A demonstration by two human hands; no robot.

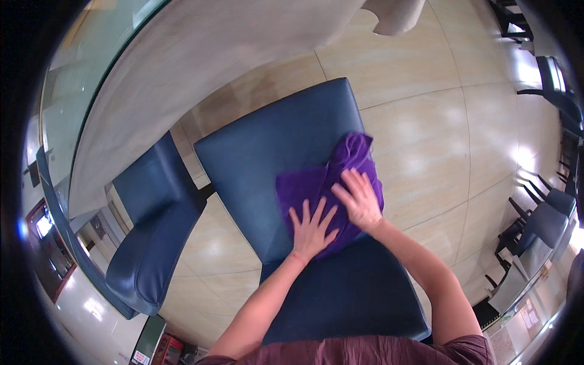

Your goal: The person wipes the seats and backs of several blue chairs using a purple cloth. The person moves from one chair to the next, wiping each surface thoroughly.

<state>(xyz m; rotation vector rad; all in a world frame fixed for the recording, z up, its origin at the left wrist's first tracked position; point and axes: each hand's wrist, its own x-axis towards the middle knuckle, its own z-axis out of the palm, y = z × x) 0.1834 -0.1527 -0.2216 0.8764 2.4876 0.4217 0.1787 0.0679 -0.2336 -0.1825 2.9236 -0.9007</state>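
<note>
On a blue chair (267, 137), both hands (312, 234) (360, 204), fingers extended, lie over purple cloth (304, 185), gripping nothing

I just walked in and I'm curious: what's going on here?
Someone is handling a crumpled purple cloth on the seat of a dark blue padded chair. Their left hand lies on it, fingers spread; the right hand is over the cloth's right side, contact unclear. Another blue padded chair stands to the left.

Dark blue chair seat (267, 137) carries one purple cloth (313, 182), lying flat toward its near right corner and bunched at its right edge.
</note>
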